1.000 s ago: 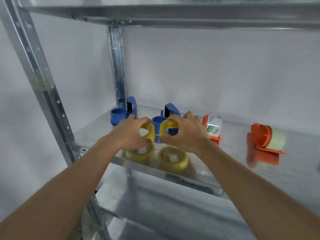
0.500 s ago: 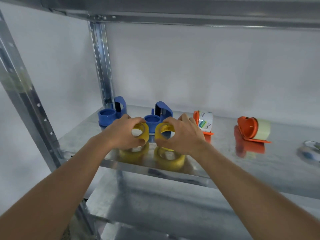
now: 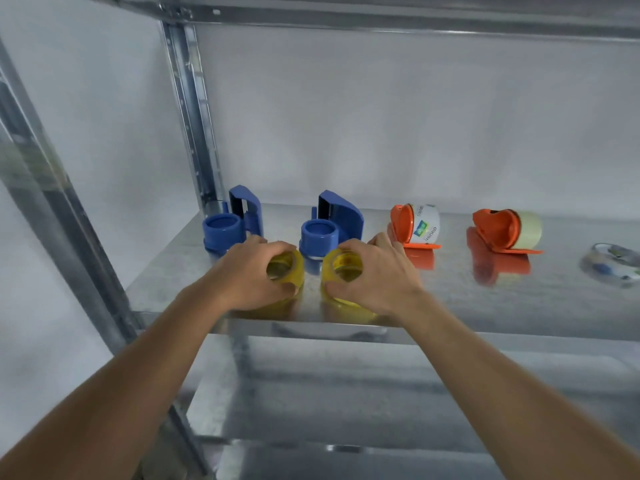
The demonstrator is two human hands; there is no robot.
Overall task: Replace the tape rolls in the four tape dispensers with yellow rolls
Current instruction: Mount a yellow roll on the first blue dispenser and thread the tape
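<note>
Head view: the left hand (image 3: pixel 249 271) grips 1 yellow roll (image 3: pixel 289 270) and the right hand (image 3: pixel 377 275) grips another yellow tape roll (image 3: pixel 341 268), both near the shelf (image 3: pixel 485 306) front edge, apparently above 2 more. Each held roll tilts, its core axis aimed up toward the camera. Behind stand 2 empty blue dispensers (image 3: pixel 320 233). Misaligned with the hub, a roll could jam or slip off the edge.
</note>
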